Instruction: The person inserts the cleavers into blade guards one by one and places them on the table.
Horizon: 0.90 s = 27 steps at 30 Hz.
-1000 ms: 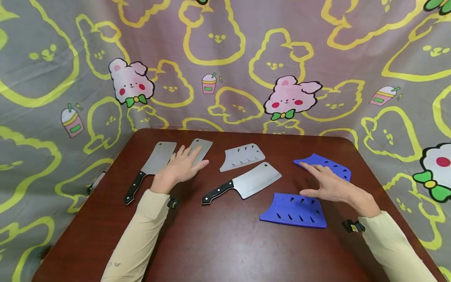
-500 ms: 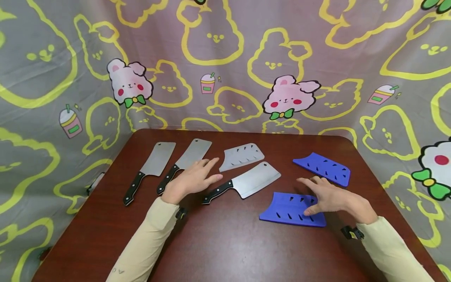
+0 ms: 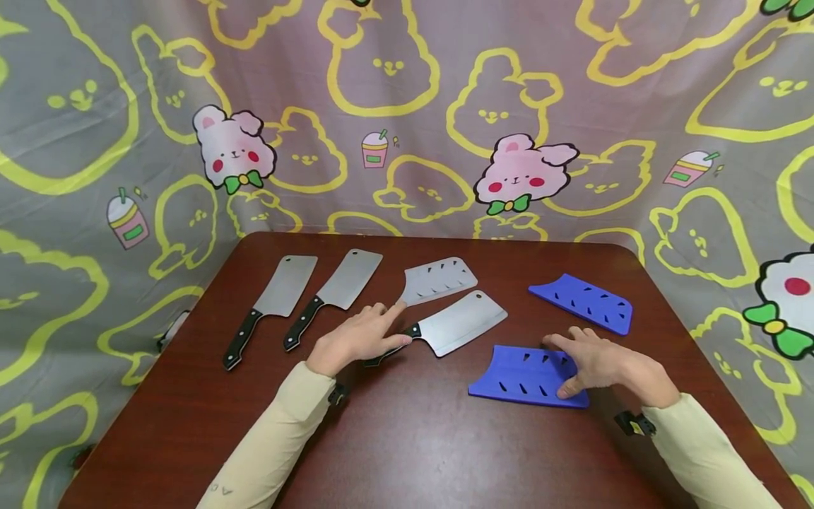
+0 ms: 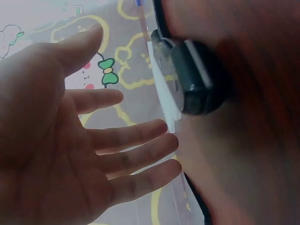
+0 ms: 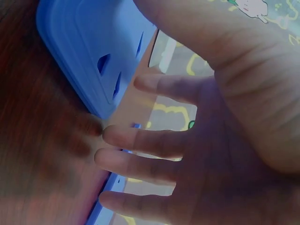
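Note:
In the head view my left hand [image 3: 357,341] hovers at the black handle of a cleaver [image 3: 463,323], partly hiding it. In the left wrist view its fingers are extended and spread, apart from the cleaver's handle end [image 4: 199,77]. My right hand [image 3: 600,362] is over the right end of the nearer blue blade guard [image 3: 505,375], which lies flat. The right wrist view has its fingers nearly straight beside the blue guard [image 5: 89,42]; whether the thumb touches it cannot be told. A light grey slotted blade guard [image 3: 439,281] lies behind the cleaver.
Two more black-handled cleavers, one far left [image 3: 284,286] and one beside it [image 3: 352,278], lie on the brown table [image 3: 445,452]. Another blue blade guard [image 3: 575,305] lies at the back right. A patterned curtain [image 3: 420,85] hangs behind the table.
My left hand has moved right and nearer, from over the second cleaver to the handle of the middle one. My right hand has come nearer, from the far blue blade guard to the near one.

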### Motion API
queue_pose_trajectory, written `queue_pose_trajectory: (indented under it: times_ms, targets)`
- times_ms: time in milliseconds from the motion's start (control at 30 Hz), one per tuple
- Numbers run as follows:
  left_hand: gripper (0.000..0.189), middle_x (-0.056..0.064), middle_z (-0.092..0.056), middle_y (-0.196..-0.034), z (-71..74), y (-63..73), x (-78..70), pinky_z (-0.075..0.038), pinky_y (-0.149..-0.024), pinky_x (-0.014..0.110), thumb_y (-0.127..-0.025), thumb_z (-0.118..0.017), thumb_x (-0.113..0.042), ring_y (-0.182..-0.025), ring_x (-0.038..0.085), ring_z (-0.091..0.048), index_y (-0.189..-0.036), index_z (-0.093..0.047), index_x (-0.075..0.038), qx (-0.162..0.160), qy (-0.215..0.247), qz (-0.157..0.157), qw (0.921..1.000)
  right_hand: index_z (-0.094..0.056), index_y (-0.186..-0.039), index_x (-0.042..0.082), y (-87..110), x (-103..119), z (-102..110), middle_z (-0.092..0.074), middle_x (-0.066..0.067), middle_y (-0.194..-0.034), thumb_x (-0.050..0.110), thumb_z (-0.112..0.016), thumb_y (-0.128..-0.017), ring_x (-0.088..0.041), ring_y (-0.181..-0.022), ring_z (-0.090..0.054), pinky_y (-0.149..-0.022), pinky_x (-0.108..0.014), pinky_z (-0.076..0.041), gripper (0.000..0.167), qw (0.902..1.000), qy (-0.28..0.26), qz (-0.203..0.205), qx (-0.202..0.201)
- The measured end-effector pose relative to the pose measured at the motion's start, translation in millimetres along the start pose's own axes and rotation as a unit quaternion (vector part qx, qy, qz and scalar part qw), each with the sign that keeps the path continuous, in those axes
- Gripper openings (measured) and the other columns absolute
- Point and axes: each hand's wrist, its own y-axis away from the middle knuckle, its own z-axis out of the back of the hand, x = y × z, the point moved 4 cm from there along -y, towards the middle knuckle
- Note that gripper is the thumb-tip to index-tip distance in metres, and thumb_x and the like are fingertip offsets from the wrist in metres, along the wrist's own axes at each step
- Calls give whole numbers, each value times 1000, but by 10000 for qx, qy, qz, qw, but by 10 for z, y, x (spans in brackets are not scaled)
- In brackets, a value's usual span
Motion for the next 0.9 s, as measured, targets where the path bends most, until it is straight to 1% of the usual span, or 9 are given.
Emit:
queue_pose_trajectory:
  times_ms: [100, 200, 300, 433, 533, 600, 667, 767, 900]
  targets:
    - [72, 22, -50, -137, -31, -8, 8, -47, -96, 49, -95, -57, -52, -124, 34, -51, -153, -31, -18, 61, -38, 76, 9999, -48, -140, 15, -14, 3, -7, -43, -27, -137, 54, -85, -62, -46, -121, -42, -88, -64, -47, 95, 10000, -50, 24, 68]
    - [73, 21, -50, -138, -61, -16, 19, -46, -98, 49, -93, -60, -52, -126, 34, -50, -152, -34, -18, 148, -8, 203, 9997, -49, -138, 15, -29, 5, -7, -45, -25, -136, 52, -85, -62, -45, -122, -42, -89, -63, -47, 92, 9998, -136, 55, 138]
    - [72, 21, -47, -143, -90, -23, 28, -44, -103, 50, -92, -63, -51, -132, 34, -47, -151, -36, -19, 295, 63, 347, 9989, -50, -136, 14, -52, -1, -12, -49, -21, -130, 50, -85, -62, -41, -118, -44, -88, -59, -48, 90, 9996, -189, 116, 175]
    - [70, 20, -47, -144, -129, -35, 29, -43, -104, 49, -91, -65, -48, -133, 33, -47, -149, -40, -18, 433, 1, 440, 9981, -52, -126, 16, -90, -21, -26, -52, -15, -120, 51, -86, -60, -33, -110, -47, -83, -53, -50, 83, 9996, -150, 76, 205]
    - [66, 17, -53, -135, -144, -48, 18, -46, -97, 44, -90, -67, -46, -122, 29, -53, -146, -45, -17, 432, -155, 379, 9982, -52, -120, 17, -118, -38, -32, -53, -11, -115, 53, -86, -58, -29, -106, -47, -82, -48, -49, 79, 9997, -99, 2, 225]
    - [63, 14, -57, -127, -143, -58, 2, -48, -92, 41, -90, -69, -44, -112, 25, -56, -142, -49, -15, 418, -247, 325, 9983, -52, -120, 16, -129, -50, -24, -53, -11, -113, 54, -86, -58, -29, -105, -47, -82, -49, -48, 80, 9997, -81, 24, 211]
    - [59, 12, -60, -119, -142, -67, -10, -48, -86, 38, -89, -71, -41, -103, 21, -56, -138, -53, -14, 398, -314, 285, 9983, -53, -120, 14, -132, -56, -8, -53, -12, -113, 54, -86, -58, -31, -106, -47, -83, -50, -47, 82, 9998, -51, 55, 175]
    - [54, 9, -62, -111, -144, -86, -29, -47, -80, 35, -89, -72, -39, -94, 19, -55, -133, -56, -12, 396, -393, 241, 9982, -54, -121, 11, -126, -56, 25, -53, -13, -112, 55, -86, -59, -33, -106, -47, -84, -52, -46, 83, 9998, -24, 137, 107]
    - [47, 5, -62, -101, -163, -104, -25, -46, -75, 33, -89, -73, -34, -87, 17, -54, -128, -58, -12, 366, -427, 209, 9982, -54, -117, 11, -133, -41, 84, -53, -11, -111, 53, -86, -62, -31, -105, -49, -84, -49, -48, 77, 9997, -123, 232, -17]
